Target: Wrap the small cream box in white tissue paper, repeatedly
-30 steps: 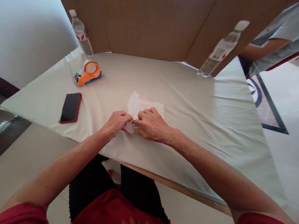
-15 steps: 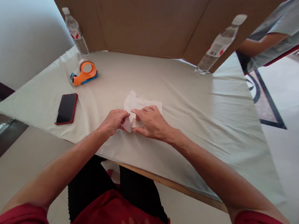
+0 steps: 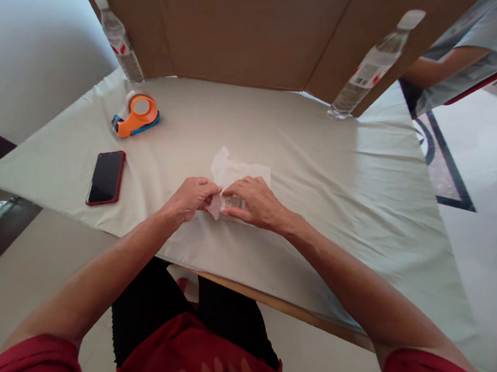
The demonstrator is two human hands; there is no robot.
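Note:
A thin white sheet of tissue paper (image 3: 247,171) lies crumpled on the cloth in front of me. My left hand (image 3: 192,198) is closed, pinching the left edge of the sheet between thumb and fingers. My right hand (image 3: 256,201) curves around a small clear object (image 3: 233,202) resting on the paper, thumb at its near side and fingers at its far side. Glass or plastic, I cannot tell; much of it is hidden under the fingers.
The table has a pale cloth (image 3: 321,202). To the left are a red-cased phone (image 3: 105,178) and an orange tape dispenser (image 3: 137,116). Water bottles stand at back left (image 3: 120,42) and back right (image 3: 372,69), before a cardboard panel (image 3: 236,33). Another person's arm (image 3: 449,65) shows at far right.
The thumb and fingers of my right hand have parted slightly, so more of the clear object shows. My left hand keeps its pinch on the tissue's edge. The view has shifted a little.

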